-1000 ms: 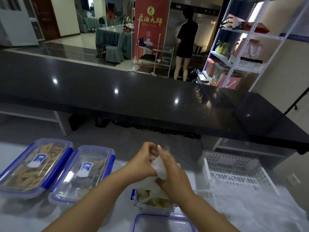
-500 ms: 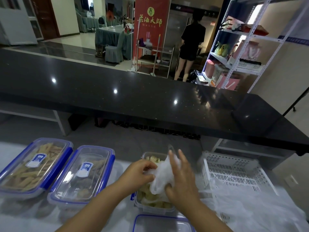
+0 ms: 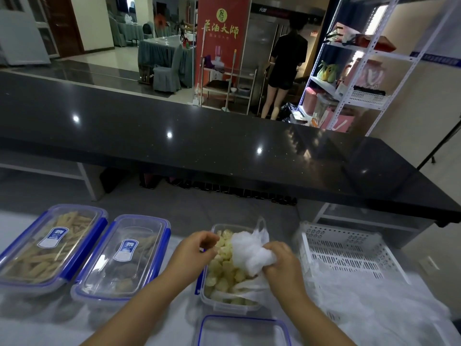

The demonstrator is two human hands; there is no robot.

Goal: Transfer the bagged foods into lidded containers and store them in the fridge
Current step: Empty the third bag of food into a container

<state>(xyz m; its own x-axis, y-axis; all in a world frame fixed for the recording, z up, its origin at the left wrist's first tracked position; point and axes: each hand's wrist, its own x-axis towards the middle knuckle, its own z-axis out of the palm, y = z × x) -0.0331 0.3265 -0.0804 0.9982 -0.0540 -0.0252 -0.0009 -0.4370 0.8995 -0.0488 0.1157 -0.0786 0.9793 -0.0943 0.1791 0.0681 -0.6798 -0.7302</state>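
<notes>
lidded containers [image 3: 119,255] crowding left, white basket [image 3: 349,255] right, loose lid [image 3: 243,332] nearest

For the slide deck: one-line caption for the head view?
Right hand crumples emptied bag over open food container; left hand alongside.

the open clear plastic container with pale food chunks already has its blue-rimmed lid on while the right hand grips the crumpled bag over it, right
Not quite. In the head view the open clear plastic container has no lid on; its blue-rimmed lid lies in front of it. The right hand does grip the crumpled white plastic bag over it.
</notes>
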